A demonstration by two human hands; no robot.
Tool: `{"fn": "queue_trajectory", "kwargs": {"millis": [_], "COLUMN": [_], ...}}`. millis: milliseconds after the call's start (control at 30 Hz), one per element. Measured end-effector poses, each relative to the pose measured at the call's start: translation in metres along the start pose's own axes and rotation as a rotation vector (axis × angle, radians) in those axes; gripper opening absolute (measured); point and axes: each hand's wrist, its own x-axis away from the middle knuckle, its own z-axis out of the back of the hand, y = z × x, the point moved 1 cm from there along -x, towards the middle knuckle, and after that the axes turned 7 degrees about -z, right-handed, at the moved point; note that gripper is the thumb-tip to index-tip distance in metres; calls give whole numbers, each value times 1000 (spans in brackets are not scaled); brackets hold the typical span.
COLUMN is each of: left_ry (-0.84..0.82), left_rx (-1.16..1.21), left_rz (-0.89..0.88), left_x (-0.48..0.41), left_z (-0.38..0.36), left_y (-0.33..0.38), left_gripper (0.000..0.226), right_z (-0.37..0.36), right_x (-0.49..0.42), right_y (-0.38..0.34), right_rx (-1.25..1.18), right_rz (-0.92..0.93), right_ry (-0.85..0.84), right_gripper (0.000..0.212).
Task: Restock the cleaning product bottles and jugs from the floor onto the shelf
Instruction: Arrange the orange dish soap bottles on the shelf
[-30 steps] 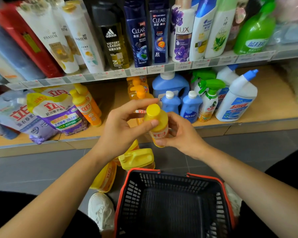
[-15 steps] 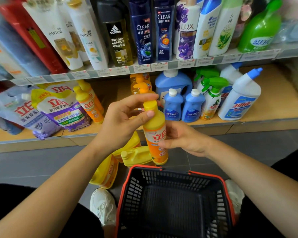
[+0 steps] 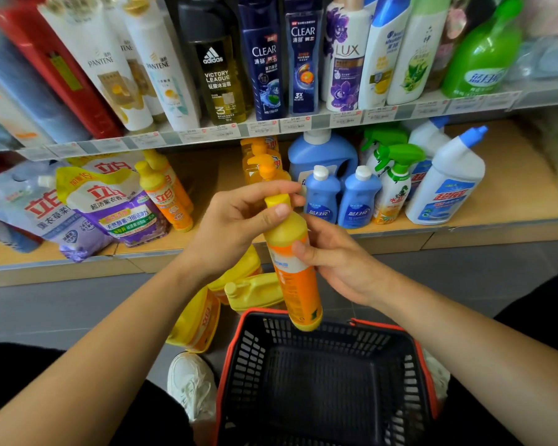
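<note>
Yellow-orange plastic bottle [image 3: 295, 275], slim cylinder, cap [image 3: 277, 200] toward 12 o'clock; left grip [image 3: 234, 226] pinches cap, right grip [image 3: 342, 265] curls round glossy label.

Glossy plastic bottle [image 3: 295, 268] — wooden shelf [image 3: 512, 194]

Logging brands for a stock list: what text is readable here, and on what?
"PANTENE": white bottles
"adidas VICTORY LEAGUE": black bottle
"CLEAR": dark blue bottles
"LUX": purple-flowered bottle
"立白": laundry pouches
"蓝月亮": small blue bottles
Price tags, held yellow bottle label: too blurred.
</note>
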Motion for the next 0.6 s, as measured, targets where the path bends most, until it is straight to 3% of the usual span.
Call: {"fn": "queue_trajectory", "kwargs": {"millis": [133,233,400,500,600], "left_ry": [-83,5,209,265,276], "left_rx": [174,137,-25,-57,-27], "left_rz": [73,41,-78,-97,-79], "left_x": [-1,0,7,10,7], "left_z": [7,4,-9,-18,-16], "left_y": [-5,-6,-5,-7,-5], "left_gripper": [43,44,48,48,46], "right_z": [3,2,-6,-8,-2], "right_x": [2,2,1,4,4], "right_y": [0,1,14,22,11], "right_rx": [-145,-100,323,415,302], "right_rz": [-79,-25,287,358,286], "right_ry": [-123,-86,358,567,356], "right_gripper": [65,50,48,55,46]}}
